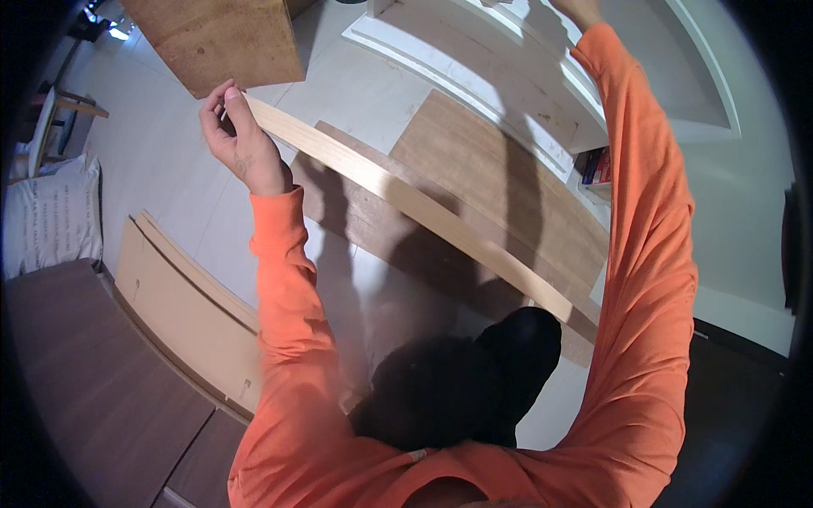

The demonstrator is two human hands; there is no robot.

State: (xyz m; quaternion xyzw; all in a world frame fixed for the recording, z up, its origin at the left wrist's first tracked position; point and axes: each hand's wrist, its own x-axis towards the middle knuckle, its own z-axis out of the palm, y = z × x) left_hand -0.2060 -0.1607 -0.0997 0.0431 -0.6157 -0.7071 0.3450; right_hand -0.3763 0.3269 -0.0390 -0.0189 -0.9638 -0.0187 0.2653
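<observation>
My left hand point(240, 140) is raised at the upper left, its fingers pinched on the end of a long, thin strip of pale wood point(406, 199). The strip slants down to the right and ends near my right sleeve. My right arm in an orange sleeve stretches up to the top edge, where my right hand point(580, 8) is mostly cut off next to a white moulded frame point(474, 72). Its grip cannot be made out. My dark trouser leg and foot point(474, 372) show below the strip.
Brown wooden panels point(500, 178) lie on the pale floor under the strip. Tan boards point(178, 296) lean at the left beside a dark wood surface point(93, 381). A white sack point(51, 216), a wooden box point(220, 42) and some books point(597, 167) are around.
</observation>
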